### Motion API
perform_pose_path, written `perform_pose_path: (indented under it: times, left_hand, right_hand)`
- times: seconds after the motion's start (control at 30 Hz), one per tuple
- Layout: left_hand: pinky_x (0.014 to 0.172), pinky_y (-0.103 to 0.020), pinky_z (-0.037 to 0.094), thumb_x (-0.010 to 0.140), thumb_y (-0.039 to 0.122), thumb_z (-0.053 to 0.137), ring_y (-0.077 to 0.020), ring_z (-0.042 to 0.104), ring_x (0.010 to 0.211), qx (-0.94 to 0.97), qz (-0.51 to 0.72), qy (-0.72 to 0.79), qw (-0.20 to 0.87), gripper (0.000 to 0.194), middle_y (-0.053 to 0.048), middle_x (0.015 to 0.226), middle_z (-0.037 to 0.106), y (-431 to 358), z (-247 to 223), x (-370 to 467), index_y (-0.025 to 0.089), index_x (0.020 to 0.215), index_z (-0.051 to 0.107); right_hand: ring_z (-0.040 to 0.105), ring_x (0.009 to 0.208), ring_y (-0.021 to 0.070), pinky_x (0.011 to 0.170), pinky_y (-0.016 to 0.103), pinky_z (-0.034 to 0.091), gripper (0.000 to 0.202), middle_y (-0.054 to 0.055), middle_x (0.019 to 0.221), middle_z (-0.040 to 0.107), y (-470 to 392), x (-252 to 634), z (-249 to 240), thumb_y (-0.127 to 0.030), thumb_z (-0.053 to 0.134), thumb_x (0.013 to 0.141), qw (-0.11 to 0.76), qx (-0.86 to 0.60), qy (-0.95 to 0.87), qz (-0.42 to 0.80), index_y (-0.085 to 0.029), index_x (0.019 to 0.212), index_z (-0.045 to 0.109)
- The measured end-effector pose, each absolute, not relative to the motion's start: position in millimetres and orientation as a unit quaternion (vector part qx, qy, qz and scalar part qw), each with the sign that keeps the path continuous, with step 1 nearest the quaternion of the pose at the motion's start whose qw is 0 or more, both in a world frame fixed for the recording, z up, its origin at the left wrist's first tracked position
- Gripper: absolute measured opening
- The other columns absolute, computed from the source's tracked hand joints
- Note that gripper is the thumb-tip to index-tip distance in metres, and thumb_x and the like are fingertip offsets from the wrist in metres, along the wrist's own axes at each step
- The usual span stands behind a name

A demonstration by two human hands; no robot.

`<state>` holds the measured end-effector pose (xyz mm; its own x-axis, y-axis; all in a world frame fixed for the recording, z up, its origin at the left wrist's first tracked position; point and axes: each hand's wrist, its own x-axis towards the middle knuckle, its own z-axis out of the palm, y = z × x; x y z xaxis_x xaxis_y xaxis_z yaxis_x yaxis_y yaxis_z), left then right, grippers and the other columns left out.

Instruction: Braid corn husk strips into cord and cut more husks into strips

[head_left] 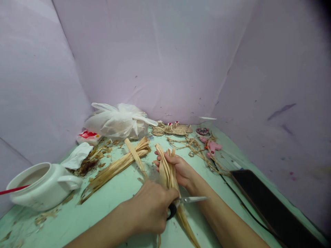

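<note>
My left hand (152,205) is closed around the black handle of scissors (192,199), whose blades point right across the lower part of a pale dried-husk bundle (166,172). My right hand (179,168) grips this bundle near its top, thumb in front and fingertips showing on its left side. The bundle's thin tail hangs down to the bottom edge. A single flat husk strip (136,156) slants down to my left hand; whether the fingers hold its lower end is hidden. Another husk bundle (113,169) lies on the green table (121,196) to the left.
A white pot (42,193) with a red stick stands at left, near a crumpled tissue (79,155) and scraps. Behind are a white plastic bag (121,122) and woven pieces (178,129). At right lie twine (193,145), a pink glue gun (212,146) and a black slab (269,206).
</note>
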<state>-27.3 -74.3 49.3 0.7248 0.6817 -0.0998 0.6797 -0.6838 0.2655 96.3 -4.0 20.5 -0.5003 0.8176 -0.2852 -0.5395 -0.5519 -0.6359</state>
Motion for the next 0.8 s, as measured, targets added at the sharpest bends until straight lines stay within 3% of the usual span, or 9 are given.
perform_pose_path:
  times: [0.07, 0.17, 0.23, 0.3, 0.43, 0.57, 0.8]
  left_hand:
    - [0.048, -0.025, 0.028, 0.059, 0.016, 0.049, -0.0159, 0.053, 0.058, 0.908, 0.027, 0.379, 0.176, 0.018, 0.0, 0.063, 0.059, -74.9, 51.4, -27.8, 0.023, 0.076, 0.051]
    - [0.049, -0.022, 0.029, 0.061, 0.018, 0.051, -0.0114, 0.048, 0.053, 0.874, 0.082, 0.422, 0.226, 0.013, 0.003, 0.059, 0.056, -73.2, 61.4, -32.4, 0.023, 0.073, 0.053]
    - [0.049, -0.021, 0.03, 0.063, 0.026, 0.054, -0.0101, 0.045, 0.051, 0.836, 0.131, 0.477, 0.238, 0.013, 0.004, 0.058, 0.054, -69.0, 72.9, -39.2, 0.023, 0.076, 0.054]
    - [0.049, -0.022, 0.029, 0.064, 0.039, 0.055, -0.0105, 0.043, 0.052, 0.799, 0.159, 0.535, 0.225, 0.021, 0.003, 0.058, 0.053, -62.2, 84.4, -48.3, 0.022, 0.077, 0.054]
    - [0.049, -0.022, 0.027, 0.065, 0.047, 0.053, -0.0122, 0.044, 0.053, 0.765, 0.149, 0.587, 0.217, 0.028, 0.002, 0.06, 0.052, -47.0, 89.0, -61.8, 0.021, 0.077, 0.056]
    - [0.05, -0.022, 0.028, 0.066, 0.039, 0.053, -0.0122, 0.046, 0.055, 0.766, 0.171, 0.56, 0.266, 0.027, 0.001, 0.064, 0.054, -38.9, 72.4, -60.8, 0.022, 0.087, 0.057]
    - [0.051, -0.022, 0.026, 0.067, 0.03, 0.05, -0.0119, 0.045, 0.058, 0.772, 0.195, 0.548, 0.257, 0.015, 0.001, 0.064, 0.052, -36.0, 64.2, -61.0, 0.02, 0.077, 0.055]
  right_hand:
    - [0.053, 0.05, 0.0076, 0.049, 0.02, 0.045, 0.014, -0.001, 0.063, 0.054, -3.5, 96.9, 23.8, -0.018, 0.052, 0.077, 0.422, -0.297, -0.288, 0.807, -0.011, 0.087, 0.058]
    - [0.034, 0.035, 0.0005, 0.031, 0.012, 0.025, 0.013, -0.004, 0.057, 0.047, 1.0, 104.0, 29.6, -0.02, 0.056, 0.073, 0.444, -0.339, -0.365, 0.745, -0.011, 0.082, 0.057]
    - [0.023, 0.032, -0.001, 0.029, 0.012, 0.012, 0.013, -0.006, 0.053, 0.043, 5.4, 113.7, 34.9, -0.023, 0.056, 0.072, 0.444, -0.38, -0.408, 0.701, -0.011, 0.076, 0.056]
    - [0.018, 0.032, -0.0012, 0.03, 0.014, 0.007, 0.017, -0.007, 0.05, 0.04, 8.9, 125.2, 41.4, -0.027, 0.057, 0.071, 0.435, -0.412, -0.445, 0.666, -0.011, 0.074, 0.054]
    - [0.022, 0.033, -0.0004, 0.032, 0.015, 0.01, 0.024, -0.006, 0.052, 0.042, 9.9, 138.9, 52.5, -0.036, 0.057, 0.07, 0.459, -0.42, -0.504, 0.599, -0.013, 0.069, 0.05]
    - [0.031, 0.035, 0.0022, 0.034, 0.017, 0.02, 0.026, -0.004, 0.052, 0.046, 6.2, 131.8, 52.3, -0.039, 0.055, 0.071, 0.451, -0.433, -0.554, 0.55, -0.015, 0.063, 0.047]
    - [0.034, 0.036, 0.0054, 0.038, 0.019, 0.025, 0.028, -0.004, 0.048, 0.045, -0.5, 113.6, 46.8, -0.04, 0.049, 0.074, 0.399, -0.462, -0.612, 0.503, -0.016, 0.061, 0.048]
